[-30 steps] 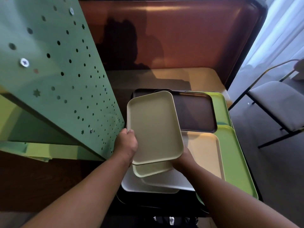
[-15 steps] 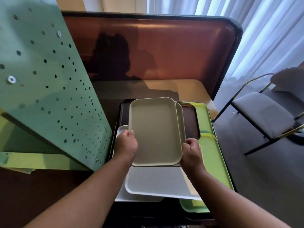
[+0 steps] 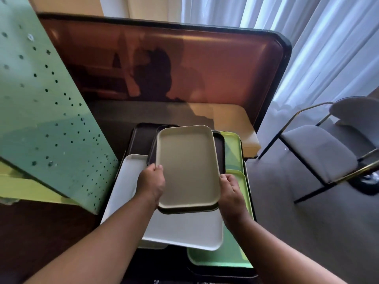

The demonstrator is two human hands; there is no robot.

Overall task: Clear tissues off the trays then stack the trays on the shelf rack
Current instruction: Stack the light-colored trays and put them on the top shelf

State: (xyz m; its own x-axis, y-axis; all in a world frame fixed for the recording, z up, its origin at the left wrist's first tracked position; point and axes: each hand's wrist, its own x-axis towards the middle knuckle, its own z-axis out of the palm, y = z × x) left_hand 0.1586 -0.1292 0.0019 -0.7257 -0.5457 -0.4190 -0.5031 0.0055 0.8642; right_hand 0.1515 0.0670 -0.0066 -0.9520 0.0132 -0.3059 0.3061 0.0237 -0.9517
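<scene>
Sheer curtains (image 3: pixel 307 48) lit the room from the right, and a brown padded bench (image 3: pixel 184 64) stood behind the heap of trays I was working over. No tissues showed on any of them. I held the beige tray (image 3: pixel 187 167) above the pile, nested on a dark brown tray (image 3: pixel 220 152) whose rim showed around it. My left hand (image 3: pixel 151 182) curled round the left edge, thumb on the rim; my right hand (image 3: pixel 230 189) gripped the right edge near the close corner, fingers wrapped under. Its long axis ran away from me, near end toward my chest, far end toward the bench, tilted slightly to the right.

I judged the risk to be slippage: both hands sat at the near end, so the far end could dip and the beige tray slide off the brown one. The green perforated rack panel (image 3: pixel 41 109) stood close on my left, and swinging that way could catch a corner on it. The white tray (image 3: pixel 184 230) and lime trays (image 3: pixel 235 201) below lay skewed, likely to shift if bumped.
</scene>
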